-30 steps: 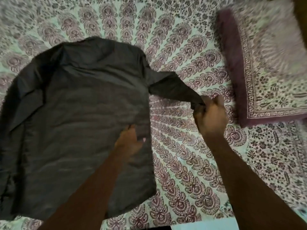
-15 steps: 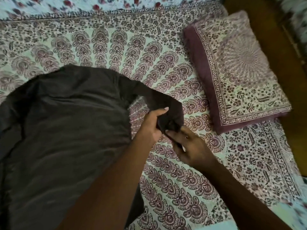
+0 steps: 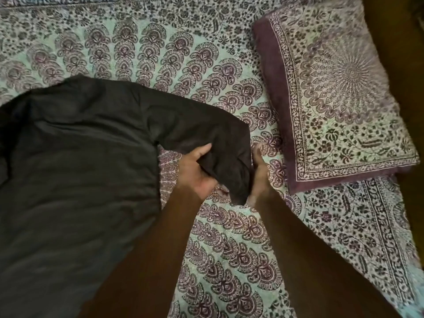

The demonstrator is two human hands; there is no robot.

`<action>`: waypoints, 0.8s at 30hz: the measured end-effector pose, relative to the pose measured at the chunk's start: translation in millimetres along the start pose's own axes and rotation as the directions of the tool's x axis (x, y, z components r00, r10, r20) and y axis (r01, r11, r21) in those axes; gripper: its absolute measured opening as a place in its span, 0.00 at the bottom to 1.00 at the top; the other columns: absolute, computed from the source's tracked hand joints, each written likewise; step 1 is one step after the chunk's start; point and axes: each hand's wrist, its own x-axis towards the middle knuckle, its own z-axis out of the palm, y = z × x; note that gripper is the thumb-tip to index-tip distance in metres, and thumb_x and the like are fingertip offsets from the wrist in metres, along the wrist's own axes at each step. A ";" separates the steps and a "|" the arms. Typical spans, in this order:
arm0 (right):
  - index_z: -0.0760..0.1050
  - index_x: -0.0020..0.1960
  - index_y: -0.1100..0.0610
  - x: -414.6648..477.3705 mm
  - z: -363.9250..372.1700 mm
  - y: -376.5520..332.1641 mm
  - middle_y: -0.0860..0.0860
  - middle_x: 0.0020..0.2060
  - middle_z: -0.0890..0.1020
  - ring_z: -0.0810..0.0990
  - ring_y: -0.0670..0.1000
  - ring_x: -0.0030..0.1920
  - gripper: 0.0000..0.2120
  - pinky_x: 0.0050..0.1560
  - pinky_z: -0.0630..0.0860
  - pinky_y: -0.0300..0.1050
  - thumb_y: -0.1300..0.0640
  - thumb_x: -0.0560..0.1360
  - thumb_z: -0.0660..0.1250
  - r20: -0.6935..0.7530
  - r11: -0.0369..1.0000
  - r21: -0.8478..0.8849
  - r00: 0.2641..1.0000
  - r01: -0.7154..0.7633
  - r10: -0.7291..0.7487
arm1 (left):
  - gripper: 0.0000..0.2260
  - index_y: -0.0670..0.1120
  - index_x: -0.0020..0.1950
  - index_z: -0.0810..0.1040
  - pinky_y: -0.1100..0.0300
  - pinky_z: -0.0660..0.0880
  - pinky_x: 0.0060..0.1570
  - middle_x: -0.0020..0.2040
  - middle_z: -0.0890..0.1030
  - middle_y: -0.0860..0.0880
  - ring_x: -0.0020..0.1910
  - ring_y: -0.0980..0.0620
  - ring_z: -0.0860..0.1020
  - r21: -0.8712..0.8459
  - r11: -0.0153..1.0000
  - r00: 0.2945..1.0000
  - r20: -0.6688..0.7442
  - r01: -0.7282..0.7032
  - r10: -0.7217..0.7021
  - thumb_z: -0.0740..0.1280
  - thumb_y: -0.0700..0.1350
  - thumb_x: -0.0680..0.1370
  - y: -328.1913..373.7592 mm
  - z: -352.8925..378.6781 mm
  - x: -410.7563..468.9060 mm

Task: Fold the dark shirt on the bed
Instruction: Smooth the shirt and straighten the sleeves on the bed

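Your dark shirt (image 3: 75, 171) lies spread flat on the left half of the bed (image 3: 229, 237), body smooth, with its right sleeve (image 3: 206, 138) reaching out toward the patterned pillow (image 3: 339, 92) but stopping short of it. A second ago only your right hand had that sleeve, pulled out long by its cuff, while your left hand pressed on the shirt's side edge. Now both hands have met at the sleeve end, and the sleeve has been drawn in and doubled, so it sits shorter and bunched.

Your left hand (image 3: 197, 171) has its fingers (image 3: 203, 149) curled closed around the gathered cloth from the left. Your right hand (image 3: 259, 175) is pressed against the cuff from the other side, thumb up; it looks closed on the fabric, though the dark cloth hides most of that grip.

By my reading, this puts you at the first real fold: the sleeve is collected and ready to be laid across the shirt's back. The body has not been folded at all, and the far sleeve at the left edge is mostly out of view, so most of the work remains.
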 end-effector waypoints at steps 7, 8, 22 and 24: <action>0.83 0.51 0.60 -19.9 -50.6 -58.3 0.55 0.41 0.88 0.88 0.56 0.38 0.09 0.30 0.83 0.43 0.55 0.75 0.75 -0.186 0.946 -0.314 0.972 0.079 -0.142 | 0.12 0.39 0.58 0.83 0.39 0.75 0.66 0.60 0.85 0.38 0.61 0.39 0.83 -0.028 0.999 0.999 0.003 0.046 -0.046 0.61 0.36 0.80 -2.8 22.9 13.4; 0.83 0.55 0.59 -24.3 -57.4 -73.7 0.54 0.44 0.89 0.89 0.57 0.45 0.09 0.34 0.84 0.44 0.60 0.75 0.74 -0.200 0.900 -0.407 0.946 0.155 -0.254 | 0.12 0.40 0.57 0.82 0.39 0.75 0.66 0.60 0.85 0.38 0.61 0.39 0.82 -0.022 0.998 0.998 -0.009 0.059 -0.059 0.61 0.36 0.80 -4.3 26.9 16.8; 0.79 0.61 0.57 -19.9 -111.9 -225.4 0.50 0.52 0.84 0.80 0.46 0.55 0.14 0.56 0.70 0.31 0.67 0.77 0.70 0.235 -0.119 -0.962 0.522 0.246 -0.820 | 0.04 0.43 0.51 0.78 0.57 0.72 0.43 0.48 0.78 0.46 0.47 0.48 0.76 0.983 -0.182 0.708 0.121 0.011 0.696 0.66 0.43 0.80 -64.1 48.3 76.5; 0.81 0.61 0.58 -12.1 -112.3 -224.0 0.54 0.53 0.85 0.79 0.46 0.54 0.15 0.57 0.69 0.31 0.69 0.77 0.69 0.225 -0.150 -0.972 0.518 0.183 -0.825 | 0.17 0.46 0.67 0.74 0.44 0.73 0.60 0.68 0.73 0.43 0.65 0.42 0.72 0.898 -0.440 0.692 0.322 -0.007 0.646 0.68 0.49 0.79 -56.9 43.6 93.7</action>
